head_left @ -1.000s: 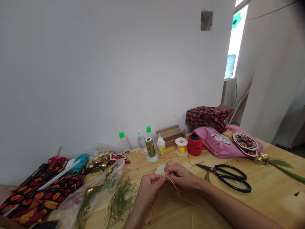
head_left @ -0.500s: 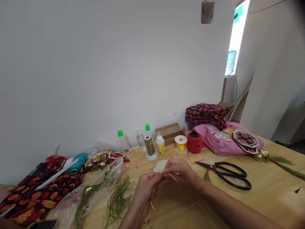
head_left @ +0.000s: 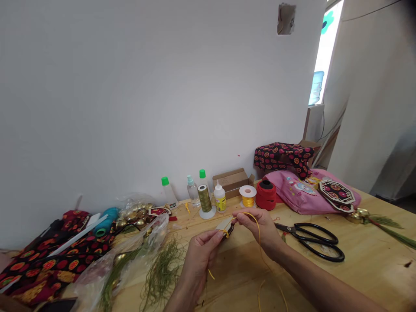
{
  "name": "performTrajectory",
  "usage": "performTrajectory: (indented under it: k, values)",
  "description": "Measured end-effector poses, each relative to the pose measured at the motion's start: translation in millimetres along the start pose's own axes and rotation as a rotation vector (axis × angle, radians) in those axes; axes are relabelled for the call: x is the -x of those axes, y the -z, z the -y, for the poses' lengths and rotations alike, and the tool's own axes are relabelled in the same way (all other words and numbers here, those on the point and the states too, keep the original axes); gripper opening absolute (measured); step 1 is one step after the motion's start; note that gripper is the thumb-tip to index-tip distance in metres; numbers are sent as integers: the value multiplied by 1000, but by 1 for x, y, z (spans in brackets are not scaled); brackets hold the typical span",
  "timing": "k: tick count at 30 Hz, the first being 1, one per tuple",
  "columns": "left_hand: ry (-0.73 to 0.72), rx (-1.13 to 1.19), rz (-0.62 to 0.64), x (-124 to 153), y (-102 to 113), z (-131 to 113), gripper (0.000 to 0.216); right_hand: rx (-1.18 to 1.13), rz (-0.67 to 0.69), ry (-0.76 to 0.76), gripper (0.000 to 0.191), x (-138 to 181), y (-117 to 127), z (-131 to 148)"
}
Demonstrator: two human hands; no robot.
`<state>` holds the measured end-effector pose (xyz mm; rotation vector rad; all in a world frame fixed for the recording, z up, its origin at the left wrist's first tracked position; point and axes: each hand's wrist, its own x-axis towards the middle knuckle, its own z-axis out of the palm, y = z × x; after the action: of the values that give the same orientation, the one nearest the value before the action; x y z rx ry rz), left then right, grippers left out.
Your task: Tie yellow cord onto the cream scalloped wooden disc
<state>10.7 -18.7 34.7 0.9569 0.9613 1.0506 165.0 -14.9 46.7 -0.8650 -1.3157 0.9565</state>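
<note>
Cord [head_left: 259, 236], thin, round and bright yellow, is seen in the head view above the near part of the pale wooden table [head_left: 240, 277]. A loop of it is set against a small flat piece with a whitish face and a dark edge [head_left: 223, 223]. Both are gripped by the thumb and fingers of the left hand [head_left: 201, 251]. Farther along, the cord is pinched by the thumb and fingertips of the right hand [head_left: 260, 227], and its long end is draped over that hand and down. Whether the loop is tied cannot be told.

The loop could be pulled open if the left thumb were lifted too soon. The flat piece could be tugged away if the cord were pulled too hard. The long end could be snagged on the big black-handled metal scissors [head_left: 295, 230] if it were swung to the right.

On the left, room is cut short by the loose heap of thin green threads [head_left: 162, 268]. Toward the back edge, the way is blocked by the white glue bottle with a yellow label [head_left: 220, 201] and the white spool of yellow cord [head_left: 248, 201]. Most room is judged to be found toward the near edge, which is out of view.
</note>
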Motion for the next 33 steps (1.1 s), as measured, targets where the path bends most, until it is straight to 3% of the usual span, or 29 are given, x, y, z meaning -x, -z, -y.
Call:
performTrajectory:
  k: [5, 8, 15, 21, 27, 33]
  values:
    - [-201, -120, -89, 2, -3, -1, 19, -92, -9, -36, 18, 2, 4, -1]
    - [-250, -176, -109, 1, -2, 1, 18, -167, -48, -48, 20, 2, 5, -5]
    - [-236, -189, -95, 4, -5, 0, 18, -382, -33, -71, 12, 1, 8, -2]
    - [-193, -213, -50, 8, -8, -3, 22, -423, 70, -56, 14, 3, 9, 4]
    - [-148, -277, 24, 12, -12, -5, 31, -663, 3, -172, 13, -3, 8, 2]
    - [-181, -323, -1, 11, -11, -3, 24, -673, 68, -181, 11, -2, 7, 3]
